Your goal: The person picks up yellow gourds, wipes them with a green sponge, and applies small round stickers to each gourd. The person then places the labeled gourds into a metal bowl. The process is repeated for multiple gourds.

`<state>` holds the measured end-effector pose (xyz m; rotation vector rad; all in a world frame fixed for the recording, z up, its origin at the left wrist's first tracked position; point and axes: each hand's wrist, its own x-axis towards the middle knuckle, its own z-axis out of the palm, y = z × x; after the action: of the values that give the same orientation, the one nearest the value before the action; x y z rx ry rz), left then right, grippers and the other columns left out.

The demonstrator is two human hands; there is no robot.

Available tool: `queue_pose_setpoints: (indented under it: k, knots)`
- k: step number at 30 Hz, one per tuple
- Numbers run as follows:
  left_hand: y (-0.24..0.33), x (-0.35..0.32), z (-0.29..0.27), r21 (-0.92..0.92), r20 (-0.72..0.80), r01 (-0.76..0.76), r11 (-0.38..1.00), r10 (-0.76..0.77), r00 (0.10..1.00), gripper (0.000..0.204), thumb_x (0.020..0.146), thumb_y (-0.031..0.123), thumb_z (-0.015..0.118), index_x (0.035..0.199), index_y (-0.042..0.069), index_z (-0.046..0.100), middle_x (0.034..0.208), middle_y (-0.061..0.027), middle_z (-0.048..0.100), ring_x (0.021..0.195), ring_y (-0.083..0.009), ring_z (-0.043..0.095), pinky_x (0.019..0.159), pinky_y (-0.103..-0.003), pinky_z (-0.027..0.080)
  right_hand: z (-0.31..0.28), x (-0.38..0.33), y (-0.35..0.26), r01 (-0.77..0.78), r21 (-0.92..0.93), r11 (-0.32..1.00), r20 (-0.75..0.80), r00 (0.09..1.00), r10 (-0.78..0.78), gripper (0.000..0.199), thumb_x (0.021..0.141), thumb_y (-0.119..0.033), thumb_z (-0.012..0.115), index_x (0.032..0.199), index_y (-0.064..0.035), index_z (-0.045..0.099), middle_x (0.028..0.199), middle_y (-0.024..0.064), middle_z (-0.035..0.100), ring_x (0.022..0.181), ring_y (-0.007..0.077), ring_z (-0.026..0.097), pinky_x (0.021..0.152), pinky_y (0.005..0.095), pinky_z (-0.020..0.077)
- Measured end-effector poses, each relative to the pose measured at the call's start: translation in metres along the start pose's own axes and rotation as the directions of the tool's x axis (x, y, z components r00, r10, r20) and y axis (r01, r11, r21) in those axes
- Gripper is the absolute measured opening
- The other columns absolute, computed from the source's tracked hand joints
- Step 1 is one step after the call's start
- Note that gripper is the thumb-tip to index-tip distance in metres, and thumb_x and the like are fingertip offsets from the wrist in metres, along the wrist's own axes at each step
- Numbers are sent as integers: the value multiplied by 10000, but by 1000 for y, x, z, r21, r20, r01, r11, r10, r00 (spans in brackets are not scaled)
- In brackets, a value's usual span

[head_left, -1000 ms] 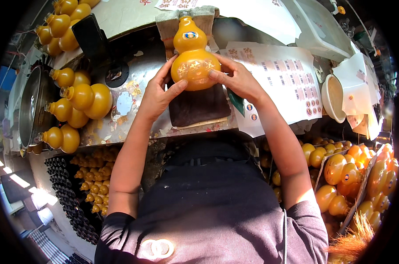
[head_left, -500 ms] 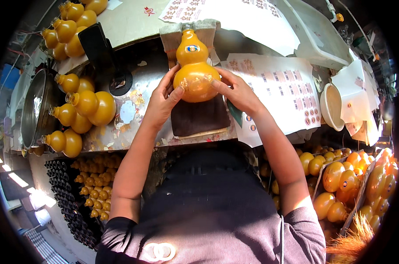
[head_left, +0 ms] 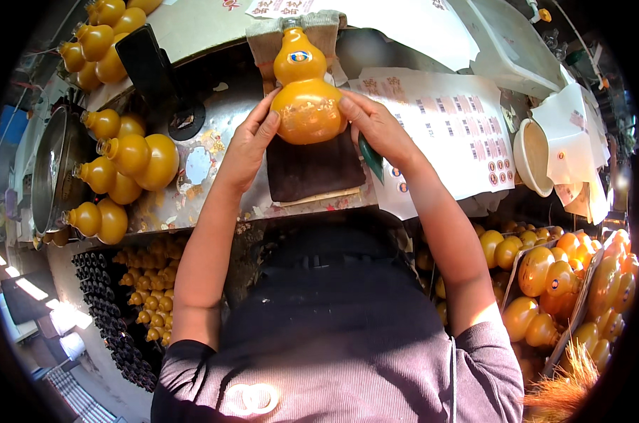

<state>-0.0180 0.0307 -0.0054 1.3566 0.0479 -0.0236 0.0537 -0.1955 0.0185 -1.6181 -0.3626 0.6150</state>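
Note:
A glossy yellow gourd-shaped bottle [head_left: 309,113] with a clear neck lies with its neck pointing away from me. Its upper bulb bears a small oval blue-and-white sticker [head_left: 300,57], and gold marks show across the lower bulb. My left hand [head_left: 252,137] is closed on the lower bulb's left side, thumb on top. From the right, my right hand [head_left: 383,130] grips the same bulb, its thumb pressed on the surface. A dark green pointed piece [head_left: 371,159] sticks out beneath my right palm; whether the fingers hold it is hidden. Under the bottle is a dark brown pad [head_left: 312,176].
Printed sticker sheets [head_left: 460,141] cover the bench to the right, beside a cream bowl [head_left: 534,156]. More yellow gourd bottles [head_left: 132,155] stand at left, near a phone-like black slab [head_left: 146,63] on a stand and a metal pan [head_left: 55,173]. Crates of gourds [head_left: 538,275] sit lower right.
The whole view has shifted slightly. The bottle has moved a little away from me with both hands still on it, and my right thumb sits higher on the lower bulb.

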Motion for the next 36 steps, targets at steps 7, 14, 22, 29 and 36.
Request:
queue_pose_setpoints:
  k: [7, 14, 22, 29, 36]
  knots:
    - [2, -4, 5, 257, 65, -106, 961, 92, 994, 750, 901, 421, 637, 1453, 10, 339, 1373, -136, 476, 1279, -188, 439, 1073, -307, 328, 2, 1, 10, 118, -190, 975, -39, 991, -127, 722, 840, -529, 655, 1331, -19, 513, 987, 99, 662, 925, 148, 609, 870, 301, 462]
    - [8, 1, 11, 82, -47, 8, 997, -4, 999, 722, 903, 372, 651, 1437, -13, 354, 1342, -128, 503, 1257, -181, 457, 1074, -300, 323, 8, 6, 6, 69, -152, 986, -91, 992, -83, 725, 840, -569, 628, 1299, -14, 545, 1068, 129, 649, 960, 169, 603, 891, 297, 452]
    - [4, 5, 9, 6, -44, 6, 1000, -6, 999, 659, 922, 359, 628, 1412, -16, 396, 1326, -114, 521, 1253, -165, 458, 1080, -289, 307, 8, 7, 1, 69, -131, 989, -79, 994, -80, 754, 850, -609, 588, 1276, 12, 556, 1102, 141, 637, 996, 184, 601, 903, 295, 448]
    - [4, 5, 9, 3, -51, 22, 1000, -22, 998, 679, 919, 379, 625, 1427, 1, 381, 1336, -108, 510, 1256, -159, 452, 1082, -292, 304, 8, 8, 7, 77, -134, 988, -112, 989, -92, 763, 856, -608, 575, 1302, 9, 532, 1137, 152, 631, 1060, 199, 597, 935, 292, 438]
    - [2, 2, -1, 164, 79, -76, 984, 63, 995, 818, 843, 316, 730, 1467, 6, 301, 1385, -124, 457, 1243, -196, 474, 1047, -318, 369, 4, 4, 11, 134, -205, 970, -62, 987, -149, 787, 831, -571, 634, 1355, -4, 481, 1029, 118, 643, 946, 181, 605, 879, 300, 461]
